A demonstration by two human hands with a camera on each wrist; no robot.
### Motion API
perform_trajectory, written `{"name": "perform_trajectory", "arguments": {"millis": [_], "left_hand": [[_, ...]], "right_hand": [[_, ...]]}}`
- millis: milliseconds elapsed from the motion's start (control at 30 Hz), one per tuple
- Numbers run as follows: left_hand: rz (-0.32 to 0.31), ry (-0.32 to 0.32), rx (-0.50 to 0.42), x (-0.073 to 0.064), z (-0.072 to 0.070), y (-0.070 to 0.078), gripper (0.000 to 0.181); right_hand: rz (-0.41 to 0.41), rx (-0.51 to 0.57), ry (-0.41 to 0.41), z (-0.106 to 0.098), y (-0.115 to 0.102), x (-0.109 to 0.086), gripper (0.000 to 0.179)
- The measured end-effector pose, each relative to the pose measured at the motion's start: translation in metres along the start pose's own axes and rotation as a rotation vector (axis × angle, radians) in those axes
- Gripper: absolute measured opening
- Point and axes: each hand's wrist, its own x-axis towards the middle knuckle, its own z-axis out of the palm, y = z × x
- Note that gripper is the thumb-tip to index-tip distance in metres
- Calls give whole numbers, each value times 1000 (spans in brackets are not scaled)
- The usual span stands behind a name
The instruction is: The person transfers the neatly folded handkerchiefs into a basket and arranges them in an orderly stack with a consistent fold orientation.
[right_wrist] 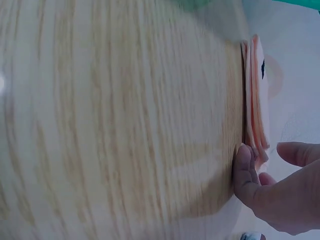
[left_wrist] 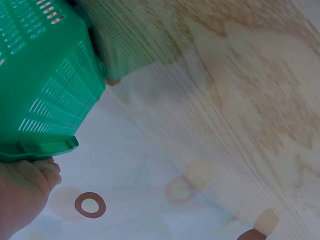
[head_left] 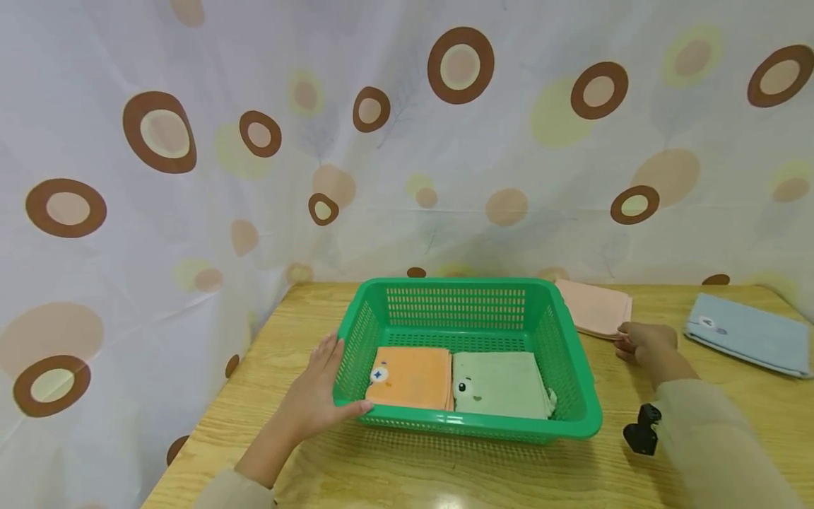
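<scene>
A green plastic basket with slotted walls stands on the wooden table. Inside, side by side, lie a folded orange towel and a folded pale green towel, each with a small face design. My left hand rests at the basket's near left corner, thumb along the front rim and fingers stretched along the left side. Behind and right of the basket is a folded pink towel. My right hand is at its near right corner; in the right wrist view the thumb stands off the layered cloth, fingertips touching its edge.
A folded blue towel lies at the right of the table. Close to the right sleeve is a small black object. A white curtain with brown rings hangs along the back and left.
</scene>
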Motion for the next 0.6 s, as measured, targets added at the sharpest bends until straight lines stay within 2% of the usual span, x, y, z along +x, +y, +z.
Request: {"name": "perform_trajectory", "arguments": {"millis": [200, 467, 600], "left_hand": [[-9, -4, 4, 1, 1, 0, 105], [-9, -5, -12, 0, 4, -1, 105], [-10, -8, -9, 0, 5, -1, 105]], "right_hand": [[-60, -68, 33, 3, 0, 3, 69], [-138, -311, 167, 10, 4, 2, 67], [-143, -330, 204, 12, 5, 1, 56]]}}
